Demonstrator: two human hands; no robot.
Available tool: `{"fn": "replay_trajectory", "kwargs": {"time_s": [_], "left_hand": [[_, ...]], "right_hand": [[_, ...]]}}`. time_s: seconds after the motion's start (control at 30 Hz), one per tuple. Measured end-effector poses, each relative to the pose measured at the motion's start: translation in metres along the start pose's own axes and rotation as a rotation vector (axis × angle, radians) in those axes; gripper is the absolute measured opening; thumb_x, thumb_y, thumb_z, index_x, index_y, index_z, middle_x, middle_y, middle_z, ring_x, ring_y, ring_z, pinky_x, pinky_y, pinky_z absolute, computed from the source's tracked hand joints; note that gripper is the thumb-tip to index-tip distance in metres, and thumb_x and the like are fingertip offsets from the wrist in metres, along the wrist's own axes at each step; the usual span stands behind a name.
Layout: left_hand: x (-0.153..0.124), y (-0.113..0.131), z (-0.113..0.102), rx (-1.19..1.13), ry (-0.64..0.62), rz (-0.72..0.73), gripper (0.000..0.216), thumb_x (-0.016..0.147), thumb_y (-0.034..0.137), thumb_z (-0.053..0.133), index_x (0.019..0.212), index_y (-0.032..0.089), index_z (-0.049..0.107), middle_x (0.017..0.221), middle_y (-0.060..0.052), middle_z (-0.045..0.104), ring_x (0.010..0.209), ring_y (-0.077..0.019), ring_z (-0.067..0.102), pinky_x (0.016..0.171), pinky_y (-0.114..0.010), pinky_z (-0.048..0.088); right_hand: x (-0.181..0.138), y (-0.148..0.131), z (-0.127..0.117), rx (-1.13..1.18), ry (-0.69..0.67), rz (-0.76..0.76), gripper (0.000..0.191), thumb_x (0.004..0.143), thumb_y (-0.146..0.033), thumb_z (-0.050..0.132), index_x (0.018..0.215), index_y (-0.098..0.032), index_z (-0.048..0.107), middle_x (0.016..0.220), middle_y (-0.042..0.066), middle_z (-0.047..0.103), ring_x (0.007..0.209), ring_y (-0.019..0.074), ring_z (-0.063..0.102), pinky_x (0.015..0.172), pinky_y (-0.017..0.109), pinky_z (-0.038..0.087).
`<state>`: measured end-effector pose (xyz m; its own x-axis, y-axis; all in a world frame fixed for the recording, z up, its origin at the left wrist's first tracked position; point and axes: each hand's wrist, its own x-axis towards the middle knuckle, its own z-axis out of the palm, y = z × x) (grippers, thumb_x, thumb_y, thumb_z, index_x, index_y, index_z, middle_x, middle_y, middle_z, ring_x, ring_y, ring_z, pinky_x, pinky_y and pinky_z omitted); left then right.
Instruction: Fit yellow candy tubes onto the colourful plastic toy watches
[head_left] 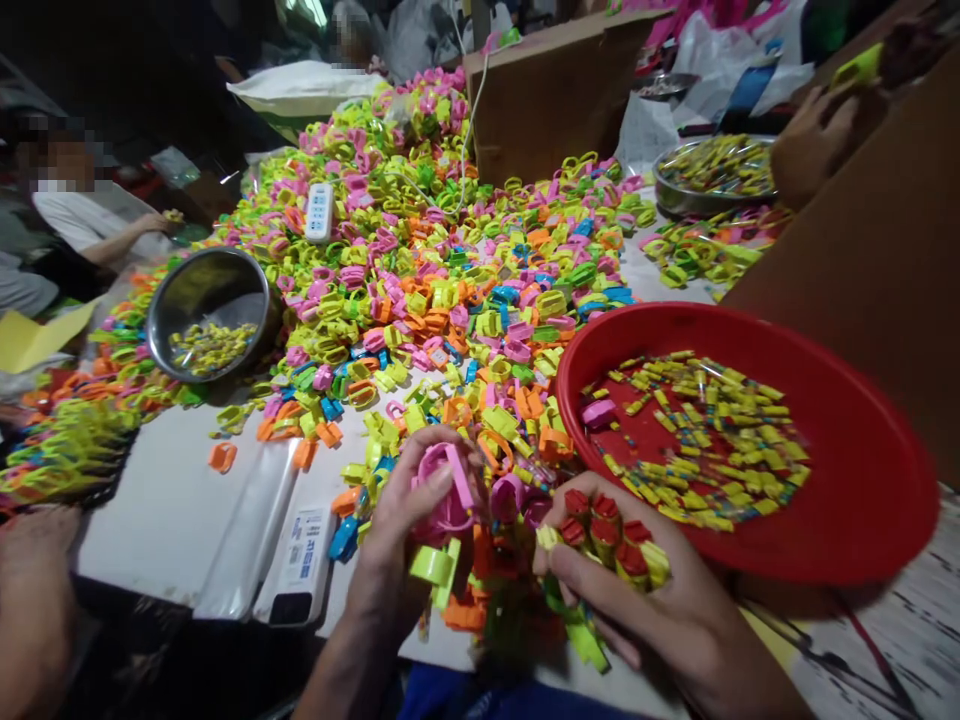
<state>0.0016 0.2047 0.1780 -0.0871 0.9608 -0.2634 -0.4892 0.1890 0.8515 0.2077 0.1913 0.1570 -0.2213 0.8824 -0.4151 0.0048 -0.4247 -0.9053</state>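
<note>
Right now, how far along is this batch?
Done looks small: yellow pieces lie in the red plastic basin and the steel bowl. In hand: the left hand holds a pink plastic loop, the right hand a bunch of red-capped pieces. Left: the big heap of loose coloured loops, by far the largest mass in view.

Rings [420, 310] heaped on table [165, 510]; basin [885, 500] right, steel bowl [196, 268] left.

The heaped rings [450, 300] are smooth, glossy plastic, and the red-capped pieces [607, 535] look like plastic too. The wide red basin [847, 500] is shiny plastic as well. The round bowl [210, 270] is polished metal — steel, by the look — while the brown cardboard sheet [877, 300] is plain and matt.
</note>
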Motion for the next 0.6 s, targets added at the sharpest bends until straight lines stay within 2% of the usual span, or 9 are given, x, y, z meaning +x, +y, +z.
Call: {"fn": "replay_trajectory", "kwargs": {"time_s": [0.07,0.13,0.23,0.3,0.37,0.43,0.5,0.6], "left_hand": [[-0.002,-0.002,0.005,0.142,-0.019,0.097,0.033,0.091,0.040,0.084,0.116,0.025,0.067,0.109,-0.003,0.071,0.091,-0.0164,0.070,0.081,-0.023,0.060],[-0.002,-0.004,0.008,0.320,-0.043,0.237,0.030,0.093,0.041,0.083,0.113,0.027,0.066,0.109,-0.001,0.069,0.092,-0.0144,0.068,0.080,-0.020,0.058],[0.000,-0.007,0.010,0.582,-0.058,0.474,0.032,0.092,0.037,0.087,0.114,0.030,0.064,0.108,0.002,0.067,0.095,-0.0121,0.067,0.084,-0.018,0.056],[0.002,-0.008,0.012,0.727,-0.121,0.612,0.039,0.090,0.032,0.090,0.119,0.032,0.064,0.110,0.002,0.065,0.101,-0.0126,0.065,0.089,-0.019,0.055],[0.004,-0.008,0.014,0.814,-0.228,0.695,0.044,0.091,0.028,0.089,0.127,0.033,0.064,0.114,0.001,0.064,0.107,-0.0144,0.064,0.093,-0.022,0.054],[0.004,-0.007,0.014,0.833,-0.304,0.706,0.046,0.094,0.026,0.086,0.134,0.033,0.064,0.118,0.000,0.064,0.109,-0.0156,0.063,0.095,-0.025,0.054],[0.004,-0.007,0.015,0.804,-0.324,0.657,0.048,0.093,0.028,0.087,0.135,0.036,0.066,0.120,0.001,0.065,0.110,-0.0154,0.064,0.096,-0.025,0.053],[0.000,-0.007,0.017,0.729,-0.317,0.534,0.043,0.090,0.042,0.088,0.130,0.042,0.072,0.119,0.003,0.068,0.111,-0.0138,0.065,0.096,-0.021,0.053]], "right_hand": [[-0.003,-0.005,0.001,0.086,-0.009,0.025,0.070,0.084,-0.066,0.086,0.136,-0.025,0.063,0.092,0.006,0.075,0.046,0.0101,0.049,0.040,0.024,0.035],[-0.007,-0.010,0.002,0.149,-0.005,0.017,0.062,0.083,-0.066,0.087,0.124,-0.025,0.064,0.095,0.006,0.074,0.055,0.0122,0.058,0.045,0.023,0.041],[-0.014,-0.021,0.004,0.196,0.014,-0.016,0.049,0.083,-0.065,0.085,0.104,-0.026,0.064,0.086,0.003,0.070,0.072,0.0171,0.067,0.066,0.026,0.055],[-0.020,-0.031,0.004,0.160,0.061,-0.047,0.040,0.082,-0.058,0.085,0.096,-0.027,0.065,0.086,0.001,0.072,0.081,0.0190,0.071,0.080,0.029,0.058],[-0.024,-0.042,0.003,0.073,0.120,-0.073,0.029,0.080,-0.049,0.082,0.096,-0.028,0.069,0.090,0.000,0.074,0.082,0.0184,0.071,0.082,0.028,0.059],[-0.025,-0.049,-0.001,0.001,0.148,-0.061,0.029,0.078,-0.046,0.079,0.102,-0.030,0.074,0.086,-0.001,0.074,0.080,0.0183,0.071,0.082,0.028,0.059],[-0.025,-0.052,-0.004,-0.009,0.148,-0.034,0.035,0.077,-0.048,0.079,0.107,-0.030,0.078,0.082,0.000,0.073,0.088,0.0219,0.073,0.092,0.033,0.058],[-0.026,-0.050,-0.005,0.068,0.120,0.015,0.039,0.075,-0.052,0.080,0.107,-0.029,0.079,0.086,0.002,0.076,0.098,0.0271,0.077,0.098,0.039,0.057]]}}
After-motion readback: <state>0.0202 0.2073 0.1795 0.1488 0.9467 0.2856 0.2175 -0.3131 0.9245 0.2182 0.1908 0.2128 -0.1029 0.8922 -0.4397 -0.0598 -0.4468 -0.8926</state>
